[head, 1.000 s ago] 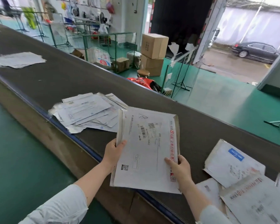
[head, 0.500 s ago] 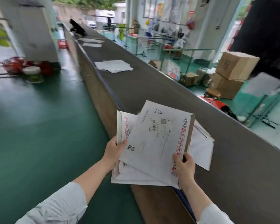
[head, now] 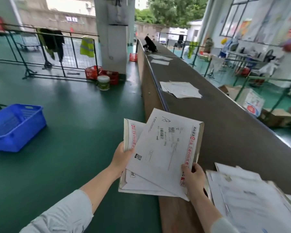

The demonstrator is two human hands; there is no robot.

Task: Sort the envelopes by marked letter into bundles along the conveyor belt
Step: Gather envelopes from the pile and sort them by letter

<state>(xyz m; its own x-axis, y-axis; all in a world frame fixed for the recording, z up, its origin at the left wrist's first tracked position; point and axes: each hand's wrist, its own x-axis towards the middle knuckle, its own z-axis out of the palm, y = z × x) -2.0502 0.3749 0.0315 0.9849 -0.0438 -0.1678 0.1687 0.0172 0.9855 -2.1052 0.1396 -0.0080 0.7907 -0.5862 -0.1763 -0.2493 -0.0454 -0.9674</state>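
- We hold a stack of envelopes (head: 130, 132) in both hands, above the near edge of the conveyor belt (head: 217, 115) and the green floor (head: 65, 132) beside it.
- The left hand (head: 123, 158) grips the left edge of the stack, thumb on top. The fingers underneath are hidden.
- The right hand (head: 194, 178) pinches the lower right corner of the top envelope (head: 165, 148), thumb pressed on its face.
- The top envelope is white, with a red printed strip along its right edge, a barcode label, and a handwritten mark near the top that reads like an "A". It sits turned against the envelopes below, so these show at the left and bottom.
- The belt is dark and runs away from us on the right.
- A blurred bundle (head: 250, 199) lies on the belt just right of the right hand.
- A second bundle (head: 181, 89) lies farther along, near the belt's left edge. More flat sheets (head: 160, 59) lie well beyond it, with a black bag (head: 149, 45) behind them.
- A blue crate (head: 15, 126) stands on the floor at the left. Red crates (head: 92, 72) and a white tub (head: 103, 82) stand at the base of a pillar (head: 114, 39).
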